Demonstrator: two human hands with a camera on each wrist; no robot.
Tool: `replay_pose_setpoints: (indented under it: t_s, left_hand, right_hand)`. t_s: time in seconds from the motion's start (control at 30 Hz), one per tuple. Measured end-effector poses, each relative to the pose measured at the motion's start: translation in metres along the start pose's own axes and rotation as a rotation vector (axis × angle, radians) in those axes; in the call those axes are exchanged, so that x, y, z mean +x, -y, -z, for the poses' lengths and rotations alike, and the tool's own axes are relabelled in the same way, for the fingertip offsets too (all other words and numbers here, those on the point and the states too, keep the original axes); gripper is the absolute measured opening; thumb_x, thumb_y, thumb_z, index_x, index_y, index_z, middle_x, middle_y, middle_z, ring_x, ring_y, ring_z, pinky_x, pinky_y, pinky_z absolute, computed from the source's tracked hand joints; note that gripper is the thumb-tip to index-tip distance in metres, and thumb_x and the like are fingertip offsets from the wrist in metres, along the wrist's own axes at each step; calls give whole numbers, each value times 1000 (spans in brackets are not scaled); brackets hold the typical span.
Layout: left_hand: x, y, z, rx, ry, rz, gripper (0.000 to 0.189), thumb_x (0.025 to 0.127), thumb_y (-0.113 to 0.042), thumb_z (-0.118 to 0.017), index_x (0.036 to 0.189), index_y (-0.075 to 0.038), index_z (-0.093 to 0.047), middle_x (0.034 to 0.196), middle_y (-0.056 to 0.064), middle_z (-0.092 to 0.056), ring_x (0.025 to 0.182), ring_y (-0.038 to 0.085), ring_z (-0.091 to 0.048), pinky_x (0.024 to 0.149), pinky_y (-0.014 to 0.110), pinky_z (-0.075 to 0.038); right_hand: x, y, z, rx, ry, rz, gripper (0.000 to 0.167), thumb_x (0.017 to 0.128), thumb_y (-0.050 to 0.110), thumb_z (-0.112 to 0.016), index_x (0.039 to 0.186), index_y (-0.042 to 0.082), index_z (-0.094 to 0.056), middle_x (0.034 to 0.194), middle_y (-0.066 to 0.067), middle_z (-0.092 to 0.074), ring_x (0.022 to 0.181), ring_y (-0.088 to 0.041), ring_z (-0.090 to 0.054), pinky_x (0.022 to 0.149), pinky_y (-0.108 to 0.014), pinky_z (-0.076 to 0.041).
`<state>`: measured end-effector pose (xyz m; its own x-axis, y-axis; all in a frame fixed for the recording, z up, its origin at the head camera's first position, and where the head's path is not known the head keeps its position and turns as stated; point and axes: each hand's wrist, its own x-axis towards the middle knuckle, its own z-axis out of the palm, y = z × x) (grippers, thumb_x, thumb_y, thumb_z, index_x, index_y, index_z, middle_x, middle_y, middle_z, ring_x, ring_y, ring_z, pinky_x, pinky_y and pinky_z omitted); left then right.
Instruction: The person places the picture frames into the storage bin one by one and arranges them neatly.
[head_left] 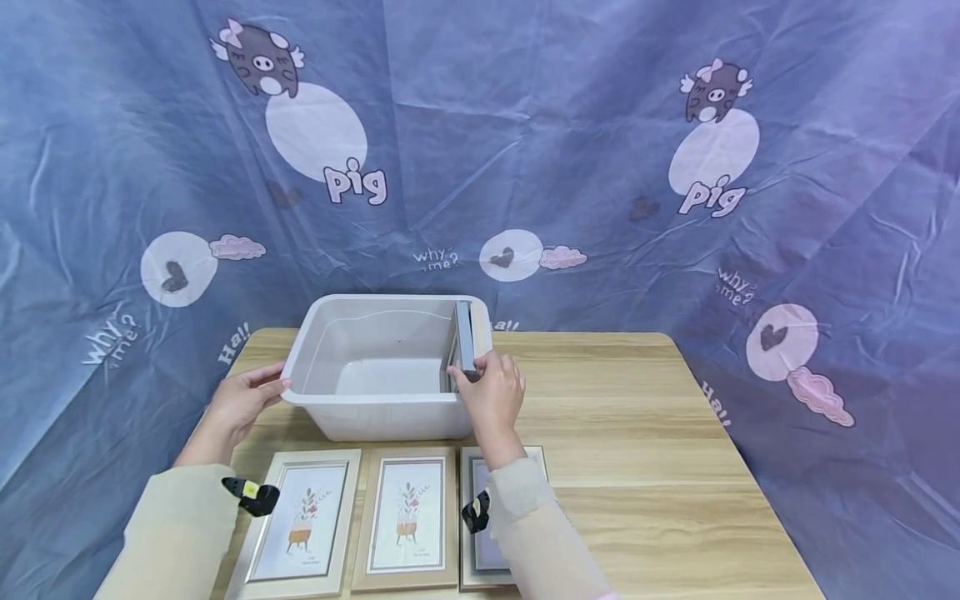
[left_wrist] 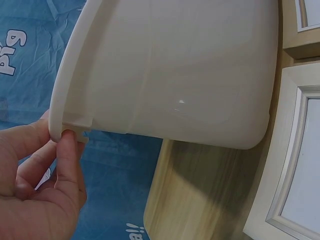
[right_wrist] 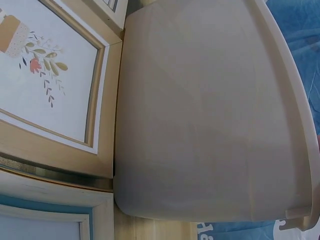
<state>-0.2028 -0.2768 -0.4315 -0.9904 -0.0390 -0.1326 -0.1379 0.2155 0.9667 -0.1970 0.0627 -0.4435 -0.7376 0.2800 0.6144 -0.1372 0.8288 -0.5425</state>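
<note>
A pale plastic tub (head_left: pixel 390 417) stands on the wooden table. My left hand (head_left: pixel 242 406) pinches its front left corner rim, thumb and fingers on either side of the lip in the left wrist view. Upright at the tub's right wall stand a grey-blue picture frame (head_left: pixel 464 333) and a cream picture frame (head_left: pixel 477 329). At their near ends my right hand (head_left: pixel 495 396) curls over the tub's front right corner, its thumb against the inner face of the grey-blue frame. The right fingertips are partly hidden; the right wrist view shows mainly the tub's outer wall.
Before the tub lie a white picture frame (head_left: pixel 341 533), a tan picture frame (head_left: pixel 360 533) and a grey-and-white picture frame (head_left: pixel 467 533), the last partly under my right forearm. Wooden tabletop (head_left: pixel 645 467) extends to the right. Blue printed fabric (head_left: pixel 450 125) hangs around the table.
</note>
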Motion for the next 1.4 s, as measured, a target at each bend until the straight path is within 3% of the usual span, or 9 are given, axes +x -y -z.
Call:
replay_pose_setpoints:
  t_s: [0.27, 0.47, 0.67, 0.77, 0.87, 1.03, 1.2, 1.4]
  left_hand:
    - [0, 1, 1, -14, 0, -5, 53, 94, -6, -59, 139, 11, -37, 135, 28, -44, 82, -8, -57, 80, 16, -53]
    - [2, 2, 2, -23, -1, -3, 53, 94, -6, -60, 138, 11, -37, 133, 25, -47, 82, -8, -57, 80, 17, -53]
    - [2, 3, 2, -16, -6, 3, 53, 94, -5, -60, 139, 11, -37, 135, 26, -45, 82, -8, -57, 80, 17, -53]
    - [2, 3, 2, -15, -4, 6, 53, 94, -6, -59, 139, 11, -37, 137, 29, -42, 83, -8, -57, 81, 17, -53]
    - [3, 3, 2, -17, 1, 1, 52, 94, -5, -59, 139, 11, -37, 139, 32, -37, 83, -9, -56, 81, 18, -53]
    - [3, 3, 1, -25, 10, -8, 52, 95, -4, -58, 139, 12, -36, 140, 34, -34, 85, -9, -56, 82, 17, -52]
    - [2, 2, 1, -32, 11, -16, 51, 95, -4, -57, 139, 12, -36, 140, 35, -33, 86, -8, -56, 82, 17, -52]
    - [2, 2, 1, -30, 10, -10, 51, 95, -5, -57, 139, 11, -36, 140, 34, -33, 85, -9, -55, 81, 16, -52]
  right_hand:
    - [2, -1, 3, 188, 38, -114, 41, 68, 37, -86, 85, 10, -60, 75, 1, -52, 69, -18, -51, 65, -35, -45]
    - [3, -3, 8, 459, 60, -213, 41, 69, 28, -87, 95, 7, -62, 81, -3, -56, 73, -18, -51, 65, -29, -48]
    - [3, -13, 11, 653, 64, -185, 43, 70, 18, -86, 103, 4, -62, 89, -10, -61, 75, -24, -53, 63, -25, -46]
    - [2, -23, 13, 693, 91, -154, 44, 71, 14, -85, 107, 3, -62, 94, -13, -63, 77, -29, -55, 64, -30, -47]
    - [1, -33, 18, 745, 138, -128, 46, 73, 9, -83, 112, 0, -60, 99, -19, -63, 82, -36, -56, 68, -42, -50]
    - [-2, -41, 41, 803, 231, -86, 46, 77, -2, -77, 116, -10, -55, 102, -27, -59, 87, -45, -54, 72, -57, -48]
    - [-7, -60, 52, 789, 318, -94, 47, 78, -4, -74, 120, -11, -52, 105, -31, -56, 90, -46, -53, 72, -52, -50]
    - [-13, -88, 54, 751, 463, -196, 53, 81, 0, -74, 127, -9, -48, 112, -31, -53, 98, -45, -51, 79, -49, -48]
